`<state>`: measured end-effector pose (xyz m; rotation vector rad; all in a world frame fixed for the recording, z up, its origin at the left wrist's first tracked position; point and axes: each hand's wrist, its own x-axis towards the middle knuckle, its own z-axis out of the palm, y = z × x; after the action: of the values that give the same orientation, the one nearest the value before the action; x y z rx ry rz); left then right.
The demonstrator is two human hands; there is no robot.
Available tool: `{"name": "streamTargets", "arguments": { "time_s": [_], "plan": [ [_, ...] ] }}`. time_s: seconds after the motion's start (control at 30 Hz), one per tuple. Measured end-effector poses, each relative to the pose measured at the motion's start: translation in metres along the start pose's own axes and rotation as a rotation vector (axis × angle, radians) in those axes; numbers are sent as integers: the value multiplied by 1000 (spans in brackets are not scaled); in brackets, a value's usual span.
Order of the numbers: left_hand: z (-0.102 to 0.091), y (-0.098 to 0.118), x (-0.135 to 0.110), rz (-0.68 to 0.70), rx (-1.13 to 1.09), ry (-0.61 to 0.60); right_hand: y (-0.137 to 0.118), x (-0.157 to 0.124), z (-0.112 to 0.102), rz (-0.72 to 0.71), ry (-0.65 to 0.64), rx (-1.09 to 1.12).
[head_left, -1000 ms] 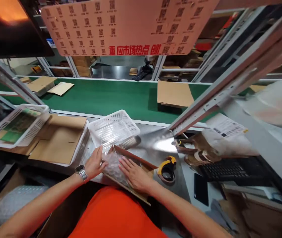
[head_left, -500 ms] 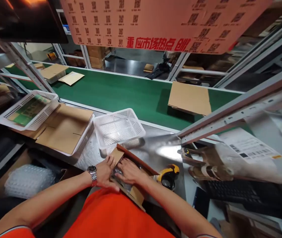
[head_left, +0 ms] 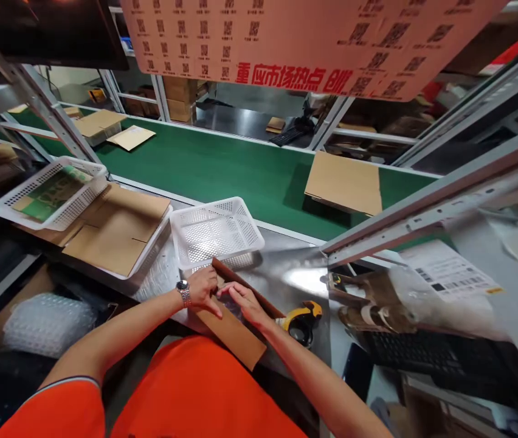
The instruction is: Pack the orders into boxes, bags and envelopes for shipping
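Close to my body lies a narrow cardboard box [head_left: 232,333] with its near flap folded over and its far flap standing up. My left hand [head_left: 205,288], below a metal watch, grips the box's left end, thumb stretched out along the near flap. My right hand [head_left: 245,304] is over the box between the two flaps, fingers extended and pointing left, close to my left hand. Whatever is inside the box is hidden by the flap and my hands. Just right of the box sits a yellow and black tape dispenser [head_left: 303,322].
Beyond the box stands a white perforated basket [head_left: 216,234]. Flat cardboard [head_left: 117,234] and a second basket [head_left: 49,194] are at left. A green conveyor belt [head_left: 222,170] carries several cardboard packages. Bubble wrap [head_left: 49,325] lies low left; a keyboard [head_left: 416,353] is at right.
The near flap has folded over the box, covering its opening. My left hand has shifted slightly up, and my right hand has come out from inside the box.
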<state>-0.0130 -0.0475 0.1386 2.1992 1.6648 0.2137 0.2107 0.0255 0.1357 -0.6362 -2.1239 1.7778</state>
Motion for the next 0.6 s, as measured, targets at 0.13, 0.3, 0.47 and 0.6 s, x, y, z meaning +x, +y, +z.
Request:
{"name": "streamTargets", "arguments": {
  "time_s": [0.13,0.3,0.47,0.6],
  "plan": [
    [6,-2,-6,-2,50,38,-42,-4,-22,-153,110,-108],
    [3,-3,-9,-36,14,56,-58,-17,-56,-27,189,-521],
    [20,4,-21,-327,8,267,-15,-62,-16,173,-53,-651],
    [50,15,-46,-482,67,349,10,-82,31,189,31,-881]
  ]
}}
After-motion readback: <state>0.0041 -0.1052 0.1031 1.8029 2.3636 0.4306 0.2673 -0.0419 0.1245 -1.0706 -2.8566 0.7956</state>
